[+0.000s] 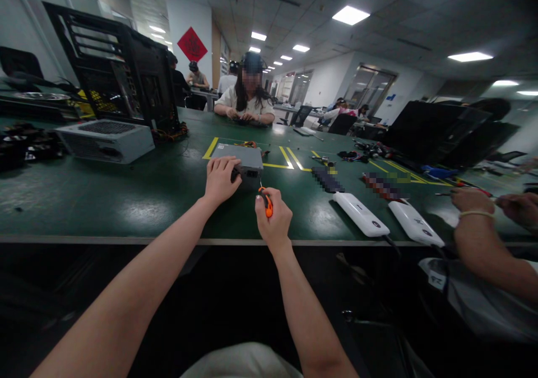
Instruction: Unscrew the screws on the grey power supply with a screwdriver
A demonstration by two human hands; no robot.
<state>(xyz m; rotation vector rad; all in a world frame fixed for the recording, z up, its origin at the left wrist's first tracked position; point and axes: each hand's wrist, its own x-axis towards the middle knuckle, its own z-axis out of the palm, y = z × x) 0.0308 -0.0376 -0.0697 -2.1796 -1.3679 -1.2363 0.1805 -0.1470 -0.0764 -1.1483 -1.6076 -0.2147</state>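
Observation:
A small grey computer power supply unit (246, 155) lies on the green table, with its socket face toward me. My left hand (221, 181) rests on its left part, fingers over the top and thumb at the near face, steadying it. In my right hand (274, 215) is an orange and black screwdriver (266, 200), wrapped by the fingers. Its thin shaft points up to the lower right corner of the near face; whether the tip sits in a screw is too small to tell. Coloured cables (247, 144) show behind the unit.
A larger power supply (107, 140) and a black computer case (121, 75) stand at left. White power banks (361, 214) lie on the right, beside blurred phones. A co-worker's hand (473, 201) is at far right; another person (247, 95) sits across the table (168, 199).

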